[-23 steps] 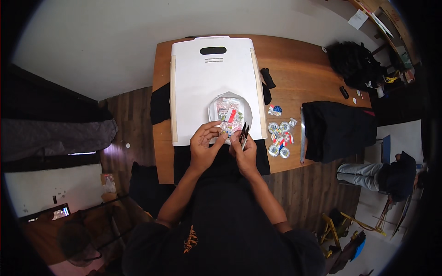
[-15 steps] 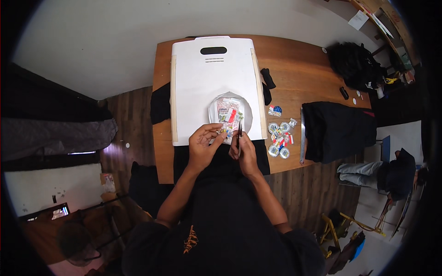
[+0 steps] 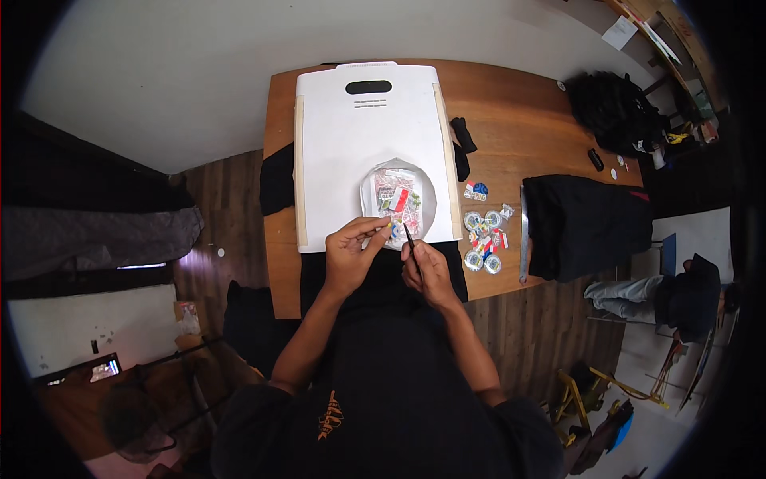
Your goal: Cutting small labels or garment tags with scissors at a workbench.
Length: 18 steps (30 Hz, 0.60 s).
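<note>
Between thumb and fingers, my left hand pinches a small white, blue and yellow piece. My right hand grips a slim, dark, pointed tool, whose tip is close to that piece. Whether the tool is snips or tweezers cannot be made out. Both hands are over the near edge of a round, white-walled container. Inside it lie a printed sheet or packet and a red-and-white piece. The container rests on a white board with a handle slot.
Right of the board, several round badge-like pieces and red-and-white bits lie on the wooden table. Beyond them are a metal ruler, folded black cloth and a black bag. Another person is at the far right.
My right hand has turned the tool, whose tip now leans left toward the small piece. My left hand has barely shifted.
</note>
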Each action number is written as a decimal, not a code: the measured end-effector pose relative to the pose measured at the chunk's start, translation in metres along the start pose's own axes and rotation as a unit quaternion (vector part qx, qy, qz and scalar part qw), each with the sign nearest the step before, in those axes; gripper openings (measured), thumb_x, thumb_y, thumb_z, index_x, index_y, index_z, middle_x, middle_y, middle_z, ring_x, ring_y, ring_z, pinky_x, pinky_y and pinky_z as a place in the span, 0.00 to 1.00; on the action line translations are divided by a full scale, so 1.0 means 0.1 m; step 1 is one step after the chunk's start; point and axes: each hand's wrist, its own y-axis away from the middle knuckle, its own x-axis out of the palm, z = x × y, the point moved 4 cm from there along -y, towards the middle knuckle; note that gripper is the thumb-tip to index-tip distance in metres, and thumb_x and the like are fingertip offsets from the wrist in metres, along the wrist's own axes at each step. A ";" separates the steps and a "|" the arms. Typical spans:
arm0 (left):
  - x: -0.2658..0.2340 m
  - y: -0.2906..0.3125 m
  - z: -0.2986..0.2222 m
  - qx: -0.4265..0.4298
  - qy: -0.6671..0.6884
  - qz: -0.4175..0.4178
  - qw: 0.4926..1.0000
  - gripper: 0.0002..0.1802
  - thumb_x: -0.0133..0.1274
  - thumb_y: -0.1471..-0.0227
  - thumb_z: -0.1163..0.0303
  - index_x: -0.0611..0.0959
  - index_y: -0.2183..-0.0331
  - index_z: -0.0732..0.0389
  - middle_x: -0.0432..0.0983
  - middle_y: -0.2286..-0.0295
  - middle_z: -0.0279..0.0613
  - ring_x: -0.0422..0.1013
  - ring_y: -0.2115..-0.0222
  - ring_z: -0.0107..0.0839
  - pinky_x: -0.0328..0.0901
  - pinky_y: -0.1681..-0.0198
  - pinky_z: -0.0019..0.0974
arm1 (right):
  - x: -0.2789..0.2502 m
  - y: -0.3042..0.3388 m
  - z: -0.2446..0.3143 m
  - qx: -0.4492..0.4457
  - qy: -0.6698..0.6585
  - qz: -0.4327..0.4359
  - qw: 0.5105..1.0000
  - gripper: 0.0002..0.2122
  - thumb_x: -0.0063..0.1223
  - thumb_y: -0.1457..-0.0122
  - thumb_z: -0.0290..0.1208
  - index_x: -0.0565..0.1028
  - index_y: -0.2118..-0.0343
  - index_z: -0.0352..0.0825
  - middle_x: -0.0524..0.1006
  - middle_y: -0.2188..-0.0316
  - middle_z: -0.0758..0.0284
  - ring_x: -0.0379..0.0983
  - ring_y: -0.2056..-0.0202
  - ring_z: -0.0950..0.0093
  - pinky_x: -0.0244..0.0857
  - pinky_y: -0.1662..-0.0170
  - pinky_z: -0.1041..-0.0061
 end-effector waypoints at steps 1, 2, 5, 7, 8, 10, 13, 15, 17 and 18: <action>0.00 0.00 -0.01 0.004 -0.004 0.000 1.000 0.12 0.58 0.46 0.84 0.84 0.57 0.71 0.79 0.60 0.47 0.76 0.60 0.28 0.71 0.55 0.27 | 0.00 0.01 -0.01 0.003 -0.007 -0.001 1.000 0.18 0.34 0.27 0.45 0.68 0.62 0.33 0.55 0.89 0.77 0.47 0.89 0.85 0.45 0.82 0.82; 0.00 0.00 -0.02 0.004 -0.004 -0.001 1.000 0.12 0.58 0.46 0.84 0.84 0.57 0.71 0.79 0.60 0.47 0.76 0.60 0.28 0.71 0.55 0.27 | 0.00 0.02 -0.02 0.006 -0.015 -0.002 1.000 0.18 0.34 0.27 0.44 0.68 0.62 0.33 0.55 0.89 0.77 0.47 0.89 0.85 0.45 0.82 0.82; 0.00 0.00 -0.02 -0.001 -0.002 -0.004 1.000 0.12 0.58 0.46 0.85 0.84 0.57 0.71 0.79 0.60 0.47 0.76 0.60 0.27 0.71 0.55 0.27 | 0.01 0.02 0.00 0.005 -0.007 0.007 1.000 0.18 0.34 0.27 0.44 0.68 0.63 0.33 0.55 0.89 0.76 0.47 0.89 0.85 0.46 0.82 0.82; 0.01 0.00 -0.03 0.008 -0.009 0.003 1.000 0.12 0.58 0.46 0.85 0.84 0.57 0.71 0.80 0.61 0.47 0.76 0.61 0.26 0.71 0.56 0.26 | 0.01 0.01 0.01 0.007 -0.008 0.008 1.000 0.18 0.34 0.27 0.44 0.68 0.63 0.33 0.55 0.89 0.76 0.47 0.89 0.85 0.45 0.82 0.82; 0.01 0.00 -0.02 0.008 -0.009 0.003 1.000 0.12 0.58 0.46 0.85 0.84 0.57 0.71 0.80 0.61 0.47 0.76 0.61 0.26 0.71 0.56 0.26 | 0.01 0.01 0.01 0.008 -0.009 0.010 1.000 0.18 0.34 0.27 0.44 0.68 0.63 0.33 0.55 0.89 0.76 0.47 0.89 0.85 0.45 0.82 0.82; 0.00 0.00 -0.01 0.014 -0.011 0.006 1.000 0.12 0.58 0.46 0.85 0.84 0.57 0.71 0.80 0.61 0.47 0.76 0.61 0.26 0.70 0.57 0.26 | 0.01 0.01 0.01 0.005 -0.007 0.012 1.000 0.18 0.34 0.27 0.44 0.68 0.63 0.33 0.55 0.89 0.76 0.47 0.89 0.85 0.45 0.82 0.82; 0.01 0.00 0.00 0.016 -0.011 0.008 1.000 0.12 0.58 0.46 0.85 0.84 0.57 0.71 0.80 0.61 0.47 0.75 0.61 0.25 0.70 0.57 0.25 | 0.00 0.01 0.01 0.001 -0.003 0.013 1.000 0.18 0.34 0.27 0.44 0.68 0.63 0.33 0.55 0.89 0.76 0.47 0.88 0.85 0.45 0.82 0.82; 0.01 0.00 0.00 0.015 -0.011 0.008 1.000 0.12 0.58 0.46 0.85 0.84 0.57 0.71 0.80 0.61 0.47 0.75 0.61 0.25 0.70 0.57 0.25 | 0.00 0.01 0.01 0.000 -0.001 0.012 1.000 0.18 0.34 0.27 0.44 0.68 0.63 0.33 0.55 0.89 0.76 0.47 0.88 0.85 0.44 0.82 0.82; 0.01 0.00 -0.01 0.015 -0.012 0.008 1.000 0.13 0.58 0.46 0.85 0.84 0.57 0.70 0.80 0.61 0.47 0.75 0.61 0.25 0.70 0.57 0.25 | 0.01 0.02 0.02 0.000 -0.001 0.015 1.000 0.18 0.34 0.27 0.44 0.68 0.63 0.33 0.55 0.89 0.76 0.47 0.88 0.85 0.44 0.82 0.82; 0.02 0.00 -0.01 0.013 -0.011 0.008 1.000 0.13 0.58 0.46 0.85 0.84 0.57 0.70 0.80 0.61 0.47 0.75 0.61 0.25 0.70 0.57 0.25 | 0.00 0.02 0.02 0.000 -0.001 0.015 1.000 0.18 0.34 0.27 0.44 0.68 0.63 0.33 0.55 0.89 0.76 0.47 0.88 0.85 0.44 0.82 0.82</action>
